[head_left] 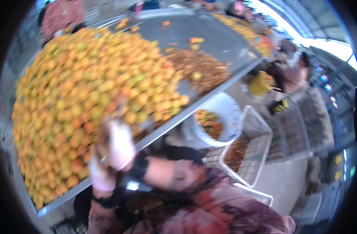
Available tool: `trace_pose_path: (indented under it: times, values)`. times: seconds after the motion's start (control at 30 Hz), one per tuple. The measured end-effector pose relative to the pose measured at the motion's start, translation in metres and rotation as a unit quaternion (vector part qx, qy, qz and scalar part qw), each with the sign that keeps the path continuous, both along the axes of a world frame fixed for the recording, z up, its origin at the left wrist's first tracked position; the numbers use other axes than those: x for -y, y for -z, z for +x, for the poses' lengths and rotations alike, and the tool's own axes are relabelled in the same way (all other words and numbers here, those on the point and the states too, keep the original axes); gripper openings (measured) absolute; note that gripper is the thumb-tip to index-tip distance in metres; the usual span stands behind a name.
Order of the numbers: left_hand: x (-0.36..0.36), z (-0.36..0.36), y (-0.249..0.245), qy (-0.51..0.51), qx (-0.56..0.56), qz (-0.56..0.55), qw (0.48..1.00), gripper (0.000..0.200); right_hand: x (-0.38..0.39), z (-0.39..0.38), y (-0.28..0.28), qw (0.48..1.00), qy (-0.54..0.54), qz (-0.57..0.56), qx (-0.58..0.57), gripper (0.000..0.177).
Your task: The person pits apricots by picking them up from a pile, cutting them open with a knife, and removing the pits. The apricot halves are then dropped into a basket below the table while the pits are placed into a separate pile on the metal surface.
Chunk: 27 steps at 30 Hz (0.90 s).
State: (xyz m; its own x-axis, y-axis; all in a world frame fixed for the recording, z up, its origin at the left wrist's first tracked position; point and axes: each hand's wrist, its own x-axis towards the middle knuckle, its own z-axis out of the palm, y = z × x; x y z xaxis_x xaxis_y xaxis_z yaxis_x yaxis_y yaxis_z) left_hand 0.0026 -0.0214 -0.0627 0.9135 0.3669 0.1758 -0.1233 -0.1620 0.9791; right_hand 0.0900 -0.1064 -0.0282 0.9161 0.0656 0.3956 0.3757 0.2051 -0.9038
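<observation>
A large heap of yellow-orange fruit (65, 97) covers the left part of a metal table (159, 134). Both hands wear pale gloves and are close together at the table's near edge, smeared by motion. My right hand (120, 144) is over the edge beside the fruit. My left hand (101, 173) is just left of it and lower in view. The fingers of both are too blurred to make out, and whether they hold anything is unclear. A pile of small brown pieces (200, 68) lies on the table right of the heap.
Beside the table stand a white bucket (231, 113) with fruit or peel inside and a white crate (260, 156) holding brown pieces. People (61, 17) are across the table, others (295, 74) at the right near a yellow bag (259, 84). More fruit (244, 31) lies at the far end.
</observation>
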Motion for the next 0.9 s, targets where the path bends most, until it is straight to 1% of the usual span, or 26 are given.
trace_pose_path:
  times: [0.03,0.07,0.1,0.13,0.17,0.2,0.23,0.3,0.33,0.37,0.4,0.47,0.53,0.57,0.6,0.63,0.67,0.7,0.77,0.83,0.9]
  values:
    - [0.001,-0.001,-0.005,-0.001,0.015,0.120,0.993,0.067,-0.012,-0.003,0.000,0.980,-0.032,0.160,-0.111,0.018]
    - [0.000,-0.002,-0.008,-0.013,0.045,0.237,0.970,0.072,-0.007,-0.006,-0.019,0.960,-0.071,0.209,-0.171,0.023]
    - [0.001,-0.004,-0.009,-0.022,0.052,0.260,0.964,0.077,-0.003,-0.011,-0.039,0.932,-0.102,0.258,-0.233,0.028]
    - [0.000,0.000,-0.011,-0.022,0.045,0.229,0.972,0.070,0.011,-0.012,-0.063,0.885,-0.131,0.297,-0.334,0.034]
    - [0.006,0.010,-0.017,0.006,0.007,0.051,0.999,0.063,0.011,-0.001,-0.063,0.885,-0.133,0.305,-0.327,0.039]
    - [0.009,0.014,-0.022,0.015,-0.023,-0.144,0.989,0.058,0.012,0.005,-0.062,0.892,-0.132,0.296,-0.315,0.035]
    - [0.012,0.017,-0.029,0.014,-0.045,-0.270,0.962,0.053,0.014,0.009,-0.060,0.899,-0.127,0.295,-0.297,0.032]
    - [0.001,0.017,-0.029,0.028,-0.122,-0.384,0.915,0.056,0.015,0.013,-0.055,0.908,-0.130,0.291,-0.272,0.027]
    - [0.000,0.018,-0.033,0.020,-0.145,-0.401,0.904,0.056,0.012,0.014,-0.051,0.911,-0.134,0.288,-0.264,0.024]
    - [0.002,0.018,-0.032,0.013,-0.141,-0.385,0.912,0.055,0.012,0.012,-0.046,0.913,-0.138,0.285,-0.257,0.022]
    - [0.004,0.019,-0.031,0.006,-0.137,-0.369,0.919,0.055,0.014,0.004,-0.052,0.942,-0.127,0.213,-0.227,0.018]
    - [0.009,0.017,-0.018,-0.006,-0.075,-0.268,0.961,0.055,0.009,-0.001,-0.047,0.964,-0.112,0.183,-0.157,0.017]
    - [0.011,0.019,-0.017,0.006,-0.053,-0.281,0.958,0.055,0.009,-0.003,-0.049,0.969,-0.129,0.164,-0.131,0.016]
    - [0.009,0.020,-0.019,0.022,-0.064,-0.344,0.936,0.055,0.009,-0.004,-0.050,0.971,-0.138,0.155,-0.118,0.017]
    - [0.007,0.022,-0.019,0.039,-0.074,-0.406,0.910,0.056,0.011,-0.004,-0.047,0.981,-0.139,0.108,-0.084,0.016]
    - [0.005,0.024,-0.005,0.055,-0.038,-0.339,0.938,0.054,0.013,-0.004,-0.044,0.987,-0.140,0.061,-0.050,0.016]
    - [0.001,0.025,0.006,0.035,-0.036,-0.284,0.958,0.052,0.015,-0.004,-0.042,0.990,-0.142,0.014,-0.015,0.016]
    - [0.001,0.025,0.008,0.014,-0.034,-0.227,0.973,0.050,0.013,-0.004,-0.041,0.988,-0.152,0.024,-0.021,0.015]
    - [-0.002,0.022,0.006,-0.003,-0.060,-0.234,0.970,0.047,0.012,0.006,-0.041,0.962,-0.173,0.149,-0.147,0.015]
    - [0.000,0.018,-0.022,0.008,-0.111,-0.360,0.926,0.045,0.013,0.016,-0.044,0.907,-0.188,0.267,-0.266,0.015]
    - [0.011,0.021,-0.032,-0.020,-0.110,-0.363,0.925,0.044,0.014,0.016,-0.045,0.916,-0.176,0.246,-0.264,0.013]
